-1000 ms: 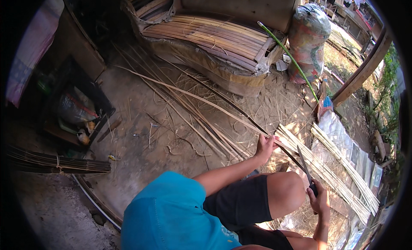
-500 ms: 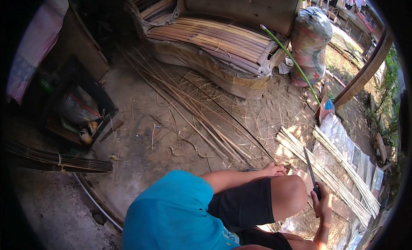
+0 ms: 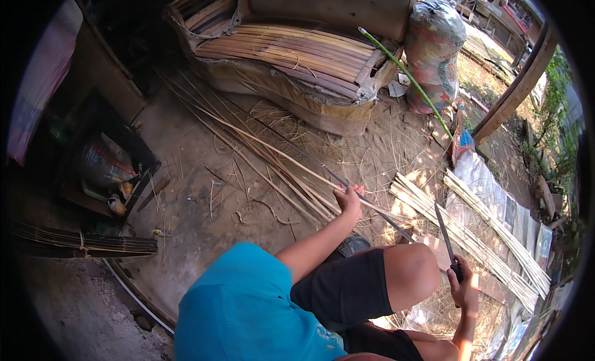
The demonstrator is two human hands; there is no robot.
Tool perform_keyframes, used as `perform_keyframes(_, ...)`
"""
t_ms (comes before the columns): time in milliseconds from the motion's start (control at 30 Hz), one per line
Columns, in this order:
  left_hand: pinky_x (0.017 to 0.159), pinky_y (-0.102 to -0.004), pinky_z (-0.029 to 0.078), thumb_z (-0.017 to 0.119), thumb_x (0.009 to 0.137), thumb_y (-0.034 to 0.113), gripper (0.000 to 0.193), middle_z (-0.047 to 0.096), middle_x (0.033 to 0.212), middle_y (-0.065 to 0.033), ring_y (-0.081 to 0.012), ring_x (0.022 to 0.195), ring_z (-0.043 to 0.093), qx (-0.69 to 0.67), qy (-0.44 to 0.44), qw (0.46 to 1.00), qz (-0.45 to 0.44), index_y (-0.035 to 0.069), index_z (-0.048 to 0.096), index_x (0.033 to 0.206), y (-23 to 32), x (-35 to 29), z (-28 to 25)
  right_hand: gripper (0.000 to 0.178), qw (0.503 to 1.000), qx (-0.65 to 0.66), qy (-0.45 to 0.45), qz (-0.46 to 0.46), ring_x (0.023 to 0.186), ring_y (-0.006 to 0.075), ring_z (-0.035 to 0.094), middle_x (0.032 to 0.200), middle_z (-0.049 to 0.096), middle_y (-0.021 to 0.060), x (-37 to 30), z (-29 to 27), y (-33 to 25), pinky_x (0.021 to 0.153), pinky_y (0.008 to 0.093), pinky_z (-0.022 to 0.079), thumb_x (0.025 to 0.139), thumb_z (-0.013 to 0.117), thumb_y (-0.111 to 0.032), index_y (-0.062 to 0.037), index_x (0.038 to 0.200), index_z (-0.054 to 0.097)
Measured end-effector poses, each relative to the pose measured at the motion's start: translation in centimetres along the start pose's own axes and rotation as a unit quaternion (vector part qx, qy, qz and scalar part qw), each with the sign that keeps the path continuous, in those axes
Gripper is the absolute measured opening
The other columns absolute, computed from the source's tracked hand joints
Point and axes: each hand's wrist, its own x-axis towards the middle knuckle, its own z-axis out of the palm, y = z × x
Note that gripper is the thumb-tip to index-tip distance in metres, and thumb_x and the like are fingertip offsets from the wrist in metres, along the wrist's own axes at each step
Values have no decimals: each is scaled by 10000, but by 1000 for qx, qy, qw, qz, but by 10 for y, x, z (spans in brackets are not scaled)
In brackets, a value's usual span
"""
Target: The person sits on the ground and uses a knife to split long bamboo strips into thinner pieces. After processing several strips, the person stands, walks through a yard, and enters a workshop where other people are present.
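My left hand [image 3: 350,201] is closed around long, thin bamboo strips, out beyond my bent knee. One dark strip [image 3: 389,221] runs through the grip and ends just past the knee. A paler strip [image 3: 286,157] crosses at the same hand; whether it is a separate piece I cannot tell. To the right of the knee, my right hand [image 3: 463,283] is wrapped round the black handle of a knife [image 3: 445,237], its long narrow blade pointing away from me. The blade is apart from the strips in my left hand.
Pale split strips [image 3: 465,237] lie in two bundles at the right, over a plastic sheet [image 3: 476,175]. More brown strips [image 3: 260,156] and shavings litter the floor. Ahead stand a worn slatted sofa [image 3: 282,57], a green bamboo pole [image 3: 406,79] and a stuffed sack [image 3: 436,57]. A tied dark bundle [image 3: 87,242] sits left.
My left hand has moved forward and left, away from the knee, and the strips in it have lifted and shifted. The knife stays in my right hand, nearly still. The view has shifted slightly.
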Motion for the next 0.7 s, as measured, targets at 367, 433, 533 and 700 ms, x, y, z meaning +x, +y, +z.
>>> perform_keyframes(367,1135,-500,369,687,954,398,919,381,1551,-255,-371,1369,467,283,48,956,60,-69,170,1553,197,124,-75,427,999,32,13,-2,898,348,722,967,722,207,3,-10,-12,807,420,551,927,713,-232,-78,1312,609)
perform_keyframes(433,1056,-672,413,730,919,415,1268,141,1655,-231,-569,1300,445,390,33,920,-1,199,-370,1512,198,116,-65,446,998,36,50,-22,955,367,722,1017,726,224,1,-12,12,832,411,557,926,722,-265,-72,1312,609)
perform_keyframes(533,827,-518,593,658,970,428,1072,309,1572,-284,-474,1077,642,604,-100,789,-40,257,-194,1598,215,77,-41,489,996,57,65,31,989,350,720,1075,723,218,3,1,29,859,406,552,925,728,-330,-81,1328,606)
perform_keyframes(700,722,-368,553,599,1003,410,702,678,1166,-245,-263,855,726,790,-349,480,150,116,328,1580,138,29,102,564,965,166,71,191,850,267,716,1121,722,188,-25,66,130,790,373,563,974,656,-420,-43,1382,560)
